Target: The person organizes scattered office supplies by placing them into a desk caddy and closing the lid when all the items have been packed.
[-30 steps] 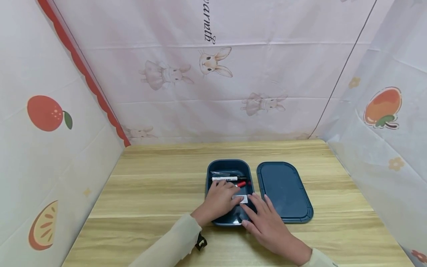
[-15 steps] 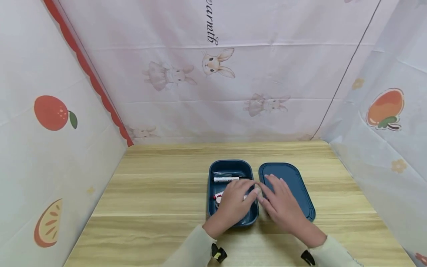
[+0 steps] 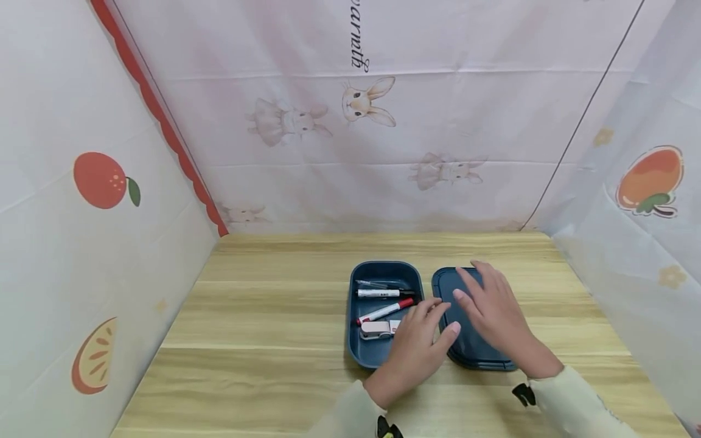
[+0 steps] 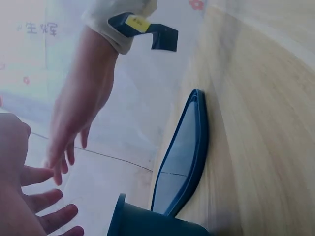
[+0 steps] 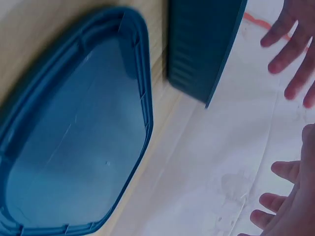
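A dark blue open box [image 3: 352, 350] stands on the table. Inside it lie a slim clear pen [image 3: 371, 284], a white marker with black ends [image 3: 378, 293], a red-and-white marker [image 3: 386, 311] and a white, rounded object like a small stapler [image 3: 375, 330]. My left hand [image 3: 415, 344] is over the box's right side, fingers loosely spread and nothing held, hiding part of the contents. To the right, my right hand [image 3: 498, 313] hovers above the blue lid [image 5: 78, 132], fingers apart and holding nothing. In the right wrist view the lid lies flat beside the box wall [image 5: 202, 49].
The wooden table [image 3: 263, 328] extends around the box and lid. Printed cloth walls [image 3: 306, 194] with rabbits and fruit enclose it at the back and both sides. Dark straps [image 3: 524, 395] sit at the wrists, by the pale sleeves.
Both hands have moved right, the left from inside the box to its right side, the right from the box's edge to over the lid. The red-and-white marker and the stapler-like object now show.
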The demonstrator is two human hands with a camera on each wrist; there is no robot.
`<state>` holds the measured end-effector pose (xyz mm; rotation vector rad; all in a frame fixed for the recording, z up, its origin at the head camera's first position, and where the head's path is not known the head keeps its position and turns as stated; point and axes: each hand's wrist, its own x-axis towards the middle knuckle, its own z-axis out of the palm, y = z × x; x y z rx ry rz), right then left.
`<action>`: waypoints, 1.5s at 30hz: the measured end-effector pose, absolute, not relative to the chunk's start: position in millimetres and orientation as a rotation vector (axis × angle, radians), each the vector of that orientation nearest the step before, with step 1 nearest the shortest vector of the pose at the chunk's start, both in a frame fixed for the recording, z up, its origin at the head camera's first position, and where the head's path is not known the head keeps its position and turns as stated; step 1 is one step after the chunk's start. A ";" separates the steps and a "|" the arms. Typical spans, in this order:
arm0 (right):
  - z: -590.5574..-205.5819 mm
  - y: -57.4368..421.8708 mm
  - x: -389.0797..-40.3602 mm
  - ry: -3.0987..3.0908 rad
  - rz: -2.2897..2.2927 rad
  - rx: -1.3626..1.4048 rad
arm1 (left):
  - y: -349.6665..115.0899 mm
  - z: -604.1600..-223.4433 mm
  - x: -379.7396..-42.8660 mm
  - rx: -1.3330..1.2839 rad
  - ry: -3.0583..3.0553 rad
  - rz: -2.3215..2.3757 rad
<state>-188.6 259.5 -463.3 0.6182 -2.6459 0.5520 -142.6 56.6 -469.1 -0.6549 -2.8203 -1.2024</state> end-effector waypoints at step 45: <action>-513.8 320.6 -280.6 -3.195 0.712 0.226 | 125.0 -523.1 -110.3 0.029 -2.756 -2.215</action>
